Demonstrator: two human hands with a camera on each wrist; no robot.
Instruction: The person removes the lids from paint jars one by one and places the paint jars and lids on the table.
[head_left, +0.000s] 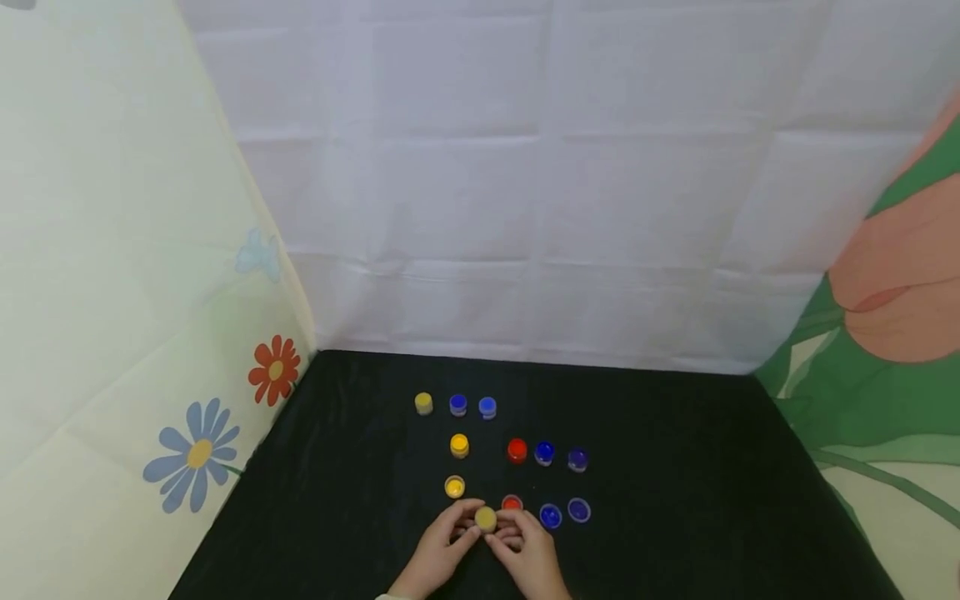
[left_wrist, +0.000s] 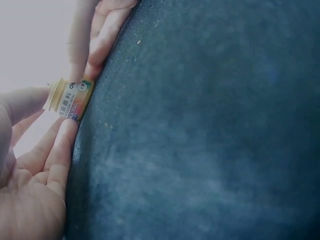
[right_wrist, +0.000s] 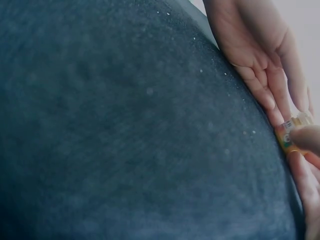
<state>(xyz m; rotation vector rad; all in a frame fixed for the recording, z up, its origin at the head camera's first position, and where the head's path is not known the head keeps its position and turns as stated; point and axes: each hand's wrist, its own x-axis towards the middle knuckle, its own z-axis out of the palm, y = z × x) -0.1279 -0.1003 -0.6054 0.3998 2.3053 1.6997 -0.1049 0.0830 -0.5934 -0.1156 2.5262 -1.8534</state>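
Both hands hold one small paint jar (head_left: 486, 520) near the front of the black cloth. It has a dull yellow top in the head view, and its printed label shows in the left wrist view. My left hand (head_left: 441, 546) pinches the jar from the left with thumb and fingers. From the right, the thumb and fingers of my right hand (head_left: 529, 552) grip it too. In both wrist views the jar sits low, at or just above the cloth. Just beyond the right fingers lies a round lid with red inside (head_left: 512, 502), partly hidden by them.
A yellow jar (head_left: 459, 446), red jar (head_left: 517, 451), blue jar (head_left: 544, 453) and purple jar (head_left: 577, 460) stand in a row. Lids lie before them, including a yellow one (head_left: 454, 487) and a blue one (head_left: 551, 516). Farther back are several more jars, one dull yellow (head_left: 423, 403).
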